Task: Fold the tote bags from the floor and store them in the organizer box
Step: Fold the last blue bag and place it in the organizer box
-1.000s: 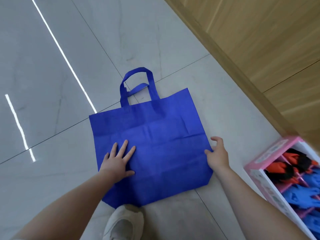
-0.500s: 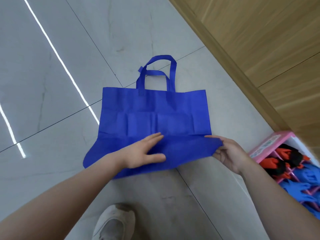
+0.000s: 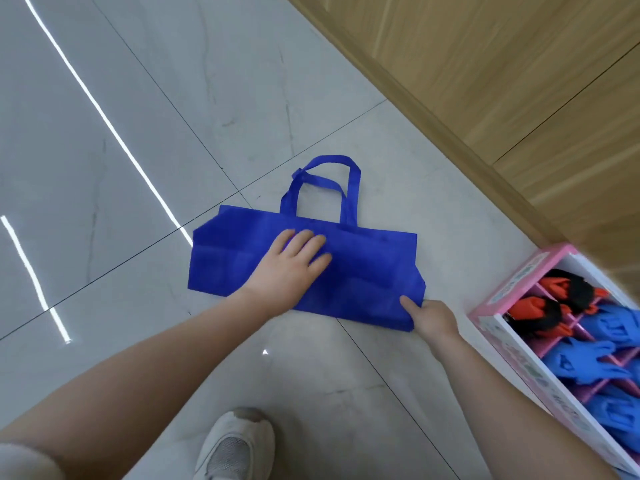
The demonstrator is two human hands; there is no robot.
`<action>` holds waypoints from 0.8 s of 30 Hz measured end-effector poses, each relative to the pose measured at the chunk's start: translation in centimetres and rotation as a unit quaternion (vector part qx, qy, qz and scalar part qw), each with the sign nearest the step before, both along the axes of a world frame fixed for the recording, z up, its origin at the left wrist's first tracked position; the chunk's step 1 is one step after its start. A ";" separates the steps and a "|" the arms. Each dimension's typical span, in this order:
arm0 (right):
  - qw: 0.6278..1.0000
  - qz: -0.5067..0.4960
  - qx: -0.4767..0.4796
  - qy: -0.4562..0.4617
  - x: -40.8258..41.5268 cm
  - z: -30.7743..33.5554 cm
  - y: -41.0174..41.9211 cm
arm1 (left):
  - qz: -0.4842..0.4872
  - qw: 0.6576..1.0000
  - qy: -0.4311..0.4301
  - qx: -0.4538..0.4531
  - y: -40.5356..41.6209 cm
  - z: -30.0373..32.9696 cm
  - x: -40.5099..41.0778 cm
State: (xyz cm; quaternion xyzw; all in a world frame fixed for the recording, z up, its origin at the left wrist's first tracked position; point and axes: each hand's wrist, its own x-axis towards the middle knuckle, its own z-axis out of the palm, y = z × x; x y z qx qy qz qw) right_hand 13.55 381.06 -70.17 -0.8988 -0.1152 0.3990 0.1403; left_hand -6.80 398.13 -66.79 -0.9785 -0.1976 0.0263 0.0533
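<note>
We've got the blue tote bag (image 3: 363,271) mid-frame on the floor, left hand (image 3: 289,268) pressing flat, fingers together, right hand (image 3: 431,318) pinching its lower-right corner; looks light and floppy, so grab edges.

Head view, steeply downward, close.

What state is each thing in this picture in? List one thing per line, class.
Tote bag: folded once, flat on floor.
Bag handles: sticking out beyond the fold.
Left hand: flat, pressing the bag.
Right hand: pinching the bag's near corner.
Organizer box: open, compartments holding folded bags.
</note>
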 end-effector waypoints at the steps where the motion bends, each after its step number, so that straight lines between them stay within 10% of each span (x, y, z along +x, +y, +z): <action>1: 1.000 -0.015 -0.008 0.002 0.0 -0.4 -0.2 | 0.022 0.997 0.062 -0.047 -0.4 -1.1 -0.4; 5: 0.999 -0.034 -0.009 -0.028 0.4 -1.1 0.0 | 0.164 0.942 0.225 -0.186 -1.2 -4.8 -2.8; 9: 0.992 0.002 0.017 -0.121 0.4 -1.0 1.6 | 0.236 0.922 0.215 -0.220 -0.3 -6.4 -3.7; 13: 0.877 0.303 0.114 -0.356 -1.0 -1.3 3.4 | 0.232 0.929 0.242 -0.155 0.2 -7.0 -3.3; 17: 0.781 0.590 0.074 -0.192 -4.2 -1.9 5.4 | 0.235 0.932 0.238 -0.141 0.6 -7.1 -2.4; 24: 0.757 0.632 -0.077 -0.146 -4.2 -3.2 6.4 | 0.192 0.934 0.203 -0.223 3.0 -7.1 -3.7</action>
